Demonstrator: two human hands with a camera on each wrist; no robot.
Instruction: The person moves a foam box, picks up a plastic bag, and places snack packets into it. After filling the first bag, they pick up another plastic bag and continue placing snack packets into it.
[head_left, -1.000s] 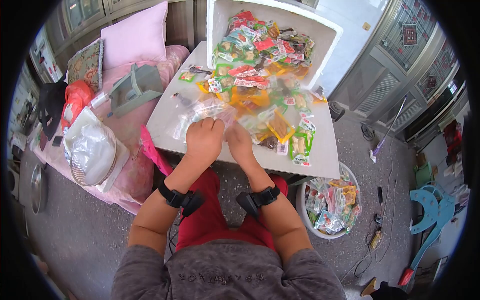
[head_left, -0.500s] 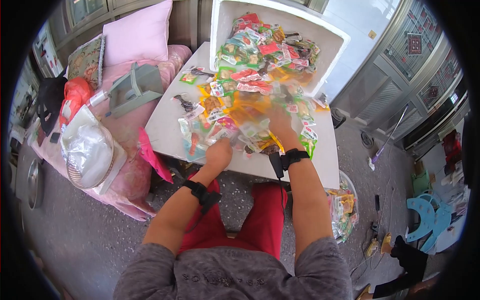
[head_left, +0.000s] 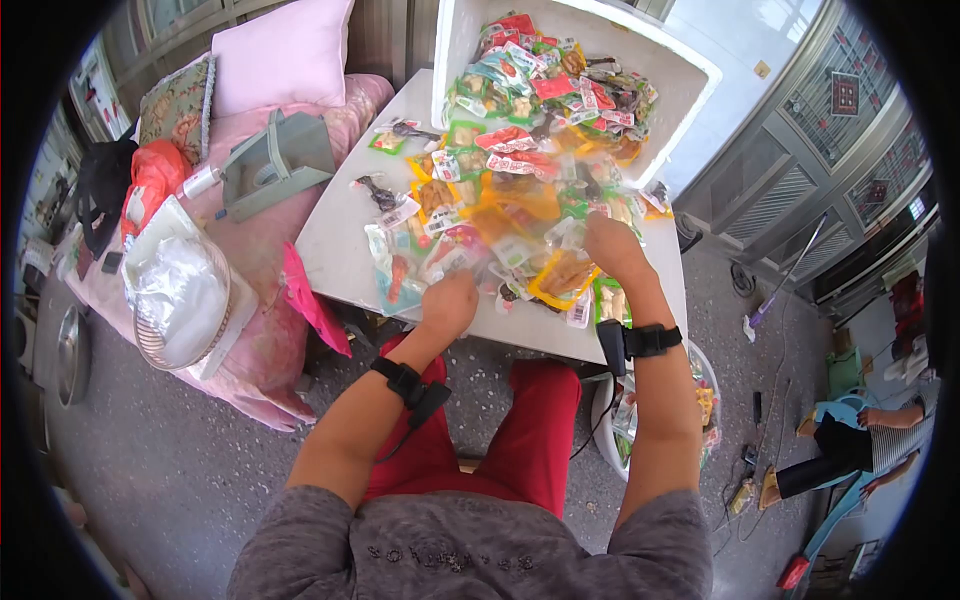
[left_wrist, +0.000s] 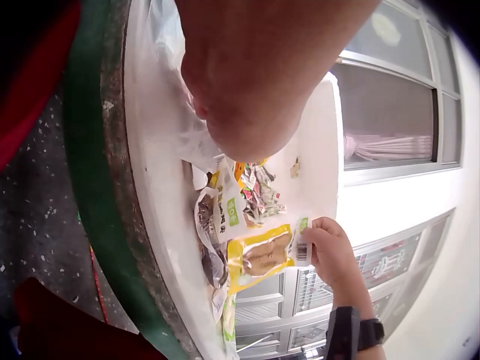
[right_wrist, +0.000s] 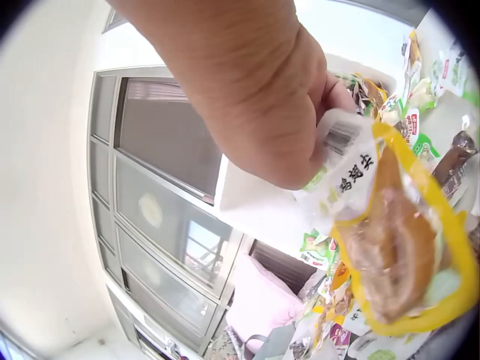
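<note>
My right hand (head_left: 612, 247) pinches the pale end of a yellow-edged snack packet (head_left: 565, 277), which hangs over the pile; the right wrist view shows brown food inside the packet (right_wrist: 397, 240). Near the table's front edge, my left hand (head_left: 450, 303) has its fingers at a clear plastic bag (head_left: 398, 272) with colourful packets in it. In the left wrist view the left hand (left_wrist: 244, 90) hides its own fingertips, so its grip is only partly seen. Between and beyond both hands, mixed packets (head_left: 515, 165) cover the table.
A white foam box (head_left: 700, 95) full of packets lies tipped at the table's back. A tub (head_left: 603, 420) of packets stands on the floor at right. Left are a pink-covered bed (head_left: 270, 370), a basket (head_left: 222, 330) and a grey caddy (head_left: 300, 160). Another person (head_left: 850, 455) is at far right.
The hands were together over clear plastic, then parted. My right hand moved right and lifted the yellow-edged packet. My left hand moved nearer the front edge. A person came into view at right.
</note>
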